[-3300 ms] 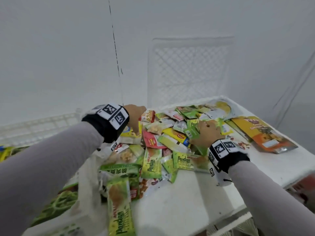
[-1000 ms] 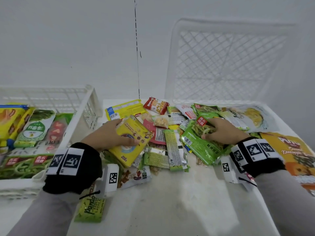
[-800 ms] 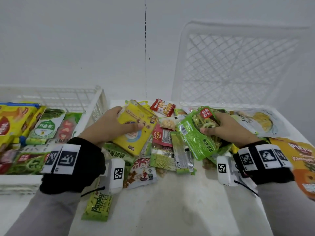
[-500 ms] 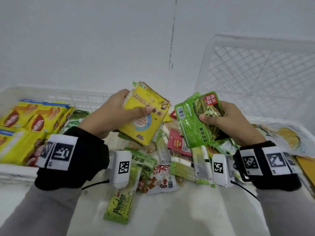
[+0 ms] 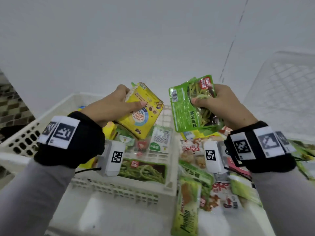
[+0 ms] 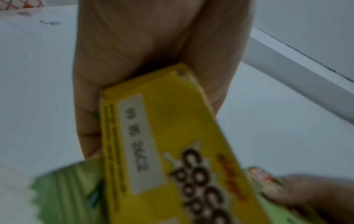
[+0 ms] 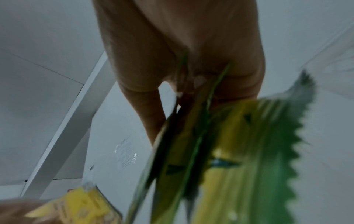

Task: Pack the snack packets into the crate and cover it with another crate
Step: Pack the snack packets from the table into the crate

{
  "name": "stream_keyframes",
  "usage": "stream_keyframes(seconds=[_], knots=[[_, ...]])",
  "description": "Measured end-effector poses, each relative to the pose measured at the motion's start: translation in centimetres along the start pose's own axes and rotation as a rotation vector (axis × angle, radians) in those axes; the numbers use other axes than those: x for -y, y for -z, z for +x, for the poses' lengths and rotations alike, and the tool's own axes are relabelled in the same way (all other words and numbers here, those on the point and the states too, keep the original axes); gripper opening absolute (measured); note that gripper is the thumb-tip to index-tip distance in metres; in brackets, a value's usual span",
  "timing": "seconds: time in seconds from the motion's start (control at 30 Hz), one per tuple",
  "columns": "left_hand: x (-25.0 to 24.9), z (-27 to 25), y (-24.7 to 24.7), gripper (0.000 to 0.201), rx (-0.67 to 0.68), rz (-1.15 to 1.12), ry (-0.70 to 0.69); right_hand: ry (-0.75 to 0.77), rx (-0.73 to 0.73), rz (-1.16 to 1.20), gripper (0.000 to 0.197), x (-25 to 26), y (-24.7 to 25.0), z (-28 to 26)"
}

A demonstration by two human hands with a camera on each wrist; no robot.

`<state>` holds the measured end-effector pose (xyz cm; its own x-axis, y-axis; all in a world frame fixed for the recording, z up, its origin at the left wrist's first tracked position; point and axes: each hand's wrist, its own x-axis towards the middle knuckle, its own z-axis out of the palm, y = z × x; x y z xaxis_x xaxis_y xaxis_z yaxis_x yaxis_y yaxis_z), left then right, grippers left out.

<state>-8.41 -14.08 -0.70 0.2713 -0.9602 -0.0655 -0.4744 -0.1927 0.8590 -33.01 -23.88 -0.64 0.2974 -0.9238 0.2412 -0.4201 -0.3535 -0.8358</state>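
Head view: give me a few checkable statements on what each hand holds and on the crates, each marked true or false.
1. The left hand grips a yellow packet. True.
2. The right hand is empty. False: it grips green packets.
3. The crate below the hands already holds packets. True.
4. The second crate covers the first. False: it stands at the far right, apart from the first crate, which is uncovered.
5. No packets are left outside the crate. False: a loose pile lies to its right.
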Motion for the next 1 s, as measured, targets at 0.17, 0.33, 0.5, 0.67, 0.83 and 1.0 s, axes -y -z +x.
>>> stream_keyframes(seconds=[0.17,0.33,0.5,0.67,0.83,1.0], knots=[[4.1,2.9,4.7,0.052,-0.017,0.19,-0.017,0.007,0.079,-0.204,0.011,4.8,-5.6,2.0],[7.8,6.2,7.8,0.055,0.069,0.296,0.008,-0.088,0.143,-0.295,0.018,6.4,-12.7,3.1],[11.1,8.4,9.4,0.063,0.037,0.363,0.033,-0.188,0.209,-0.2,0.019,4.7,-19.4,3.6],[13.4,9.1,10.9,0.061,-0.056,0.415,0.055,-0.238,0.187,-0.094,0.034,3.2,-23.7,3.7],[13.6,8.4,11.3,0.061,-0.206,0.505,0.024,-0.224,0.124,-0.171,0.041,3.1,-24.6,3.2],[11.8,7.7,11.4,0.046,-0.248,0.334,-0.208,-0.216,0.064,-0.054,0.041,4.0,-21.4,3.6]])
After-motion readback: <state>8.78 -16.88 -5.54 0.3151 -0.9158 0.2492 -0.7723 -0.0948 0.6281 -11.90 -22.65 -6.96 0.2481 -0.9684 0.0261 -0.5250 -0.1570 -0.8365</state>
